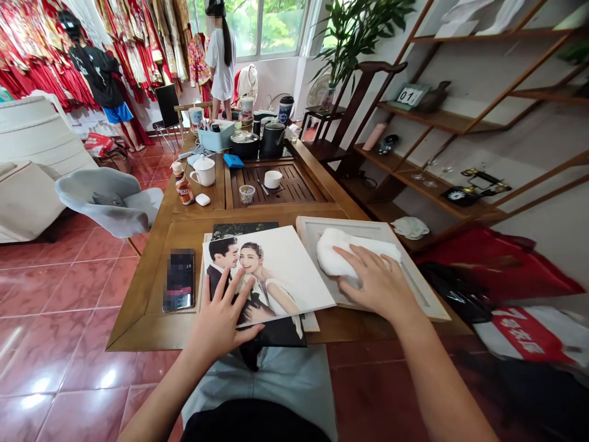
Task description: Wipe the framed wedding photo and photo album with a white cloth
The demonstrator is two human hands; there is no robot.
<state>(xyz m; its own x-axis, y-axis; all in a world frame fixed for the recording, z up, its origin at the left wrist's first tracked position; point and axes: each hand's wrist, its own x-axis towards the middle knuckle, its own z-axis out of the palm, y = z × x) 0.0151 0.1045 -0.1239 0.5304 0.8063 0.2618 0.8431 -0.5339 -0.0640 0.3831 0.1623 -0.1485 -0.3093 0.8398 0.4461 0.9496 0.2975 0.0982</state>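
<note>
My left hand (221, 319) lies flat with spread fingers on a large printed wedding photo (280, 264) at the near edge of the wooden tea table (151, 276). The photo rests on a darker print (243, 229) beneath it. My right hand (375, 279) presses a white cloth (340, 248) onto a white picture frame (427, 298) lying flat to the right of the photo. The fingers lie over the cloth.
A black phone (179, 279) lies left of the photo. Farther back stand a bottle (183, 184), white teapot (205, 170), cups, kettles and a blue box (216, 136). Two people stand by red garments at the back. Shelves run along the right wall; a grey chair (110, 199) sits left.
</note>
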